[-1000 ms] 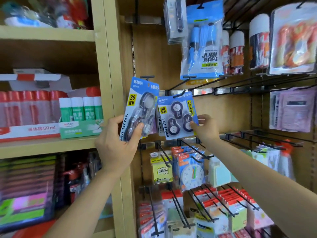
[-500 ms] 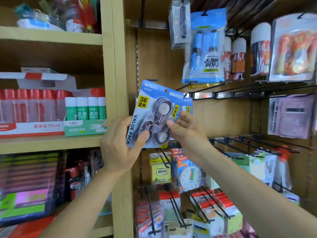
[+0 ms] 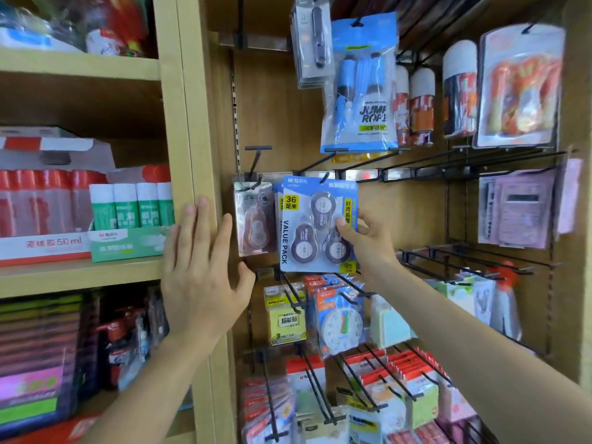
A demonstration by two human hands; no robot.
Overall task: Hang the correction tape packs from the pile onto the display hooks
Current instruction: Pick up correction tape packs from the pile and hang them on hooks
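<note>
A blue correction tape pack (image 3: 301, 225) marked "VALUE PACK" hangs on a black display hook (image 3: 323, 177), in front of another blue pack behind it. My right hand (image 3: 365, 248) pinches its right edge with thumb and fingers. To its left a clear-backed tape pack (image 3: 254, 219) hangs on a neighbouring hook (image 3: 256, 155). My left hand (image 3: 198, 267) is spread flat with straight fingers and holds nothing; it lies over the wooden upright (image 3: 195, 139), whether touching I cannot tell.
Left shelves hold glue bottles (image 3: 131, 203) and boxes. A jump rope bag (image 3: 362, 91) hangs above. Below are sticky notes (image 3: 283, 315), a clock toy (image 3: 341, 325) and red packs on hooks. Bare black hooks (image 3: 464, 261) jut out at right.
My left hand let go of the blue pack and opened over the wooden upright. The pack moved right and now hangs on the hook, my right hand pinching its edge.
</note>
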